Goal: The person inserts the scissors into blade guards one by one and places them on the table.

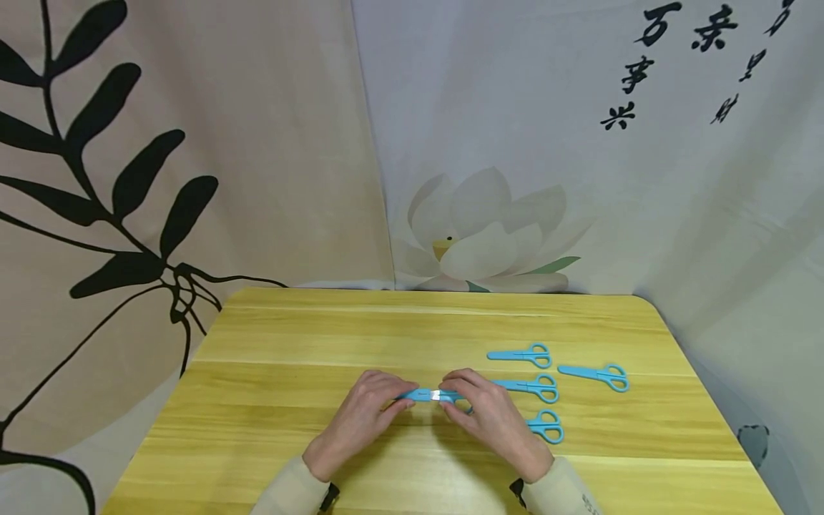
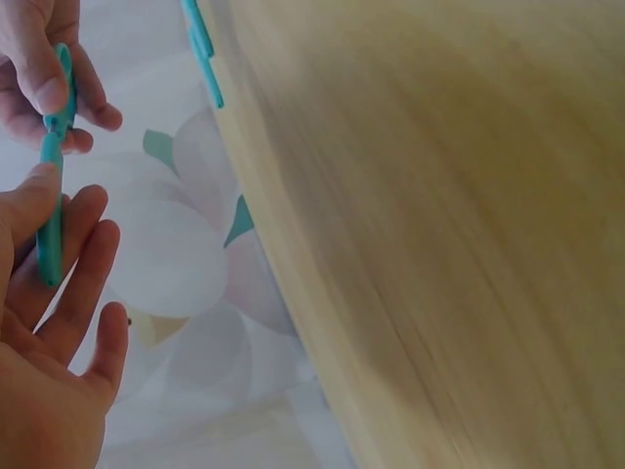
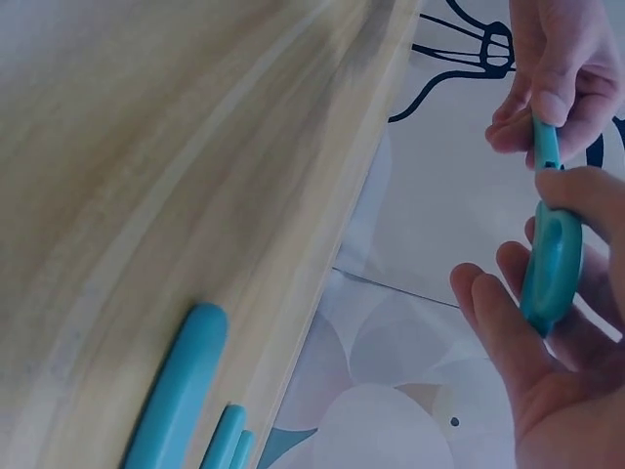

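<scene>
Above the table, both hands hold one pair of blue scissors [image 1: 448, 395] lengthwise between them. My left hand [image 1: 363, 415] pinches the blue blade cover [image 2: 50, 230] between thumb and fingers. My right hand [image 1: 492, 418] grips the handle end, and in the right wrist view its thumb lies near the pivot above the handle loops [image 3: 554, 264]. A short strip of bare metal blade [image 1: 435, 395] shows between cover and handles in the head view. The right hand partly hides the loops there.
Several more blue scissors lie on the wooden table [image 1: 270, 429] to the right: one at the back [image 1: 520, 355], one farther right [image 1: 595, 373], and others beside and partly behind the right hand [image 1: 531, 386]. Printed curtains [image 1: 290, 143] hang behind the table.
</scene>
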### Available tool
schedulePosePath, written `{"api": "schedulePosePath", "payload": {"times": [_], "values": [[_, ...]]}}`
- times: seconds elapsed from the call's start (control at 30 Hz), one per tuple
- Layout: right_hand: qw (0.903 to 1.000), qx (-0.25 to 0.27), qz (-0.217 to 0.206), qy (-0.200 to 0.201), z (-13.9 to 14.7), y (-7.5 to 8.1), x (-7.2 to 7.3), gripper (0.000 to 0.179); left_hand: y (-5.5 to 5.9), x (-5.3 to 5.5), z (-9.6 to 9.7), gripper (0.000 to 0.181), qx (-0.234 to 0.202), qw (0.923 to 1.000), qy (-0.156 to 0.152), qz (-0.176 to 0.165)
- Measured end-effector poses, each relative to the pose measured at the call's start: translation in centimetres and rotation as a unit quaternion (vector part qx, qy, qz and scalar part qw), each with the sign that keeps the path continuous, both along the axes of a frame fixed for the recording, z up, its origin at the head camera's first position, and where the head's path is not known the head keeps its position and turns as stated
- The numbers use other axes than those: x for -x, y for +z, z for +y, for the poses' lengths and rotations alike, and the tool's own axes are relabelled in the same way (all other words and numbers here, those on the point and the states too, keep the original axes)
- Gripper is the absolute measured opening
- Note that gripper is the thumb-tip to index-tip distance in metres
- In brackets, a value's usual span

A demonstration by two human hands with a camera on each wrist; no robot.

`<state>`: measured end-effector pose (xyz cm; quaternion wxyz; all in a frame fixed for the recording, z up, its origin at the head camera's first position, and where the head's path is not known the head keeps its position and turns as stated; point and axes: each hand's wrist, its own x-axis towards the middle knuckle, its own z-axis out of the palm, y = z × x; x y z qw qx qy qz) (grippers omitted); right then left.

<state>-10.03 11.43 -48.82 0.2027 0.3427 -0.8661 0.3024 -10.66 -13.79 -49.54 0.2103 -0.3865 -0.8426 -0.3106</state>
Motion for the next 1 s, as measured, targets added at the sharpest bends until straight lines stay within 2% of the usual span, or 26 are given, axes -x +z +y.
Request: {"api": "schedulePosePath", "payload": {"times": [0.17,0.43,0.8,1.0], "values": [[1.0000,-0.002,-0.002,-0.001,-0.04,0.02,-0.04,0.025,0.12,-0.11,0.03,0.027,0.002,1.0000,0.001,-0.006],[1.0000,0.001,0.000,0.000,-0.11,0.05,-0.10,0.026,0.16,-0.07,0.08,0.027,0.003,1.0000,-0.005,0.007],[1.0000,0.004,0.003,0.002,-0.17,0.10,-0.11,0.027,0.10,-0.07,0.12,0.025,0.002,1.0000,-0.002,0.008],[0.9999,0.005,0.007,0.008,-0.21,0.05,-0.04,0.027,0.08,-0.14,0.15,0.025,-0.001,1.0000,-0.002,0.000]]}}
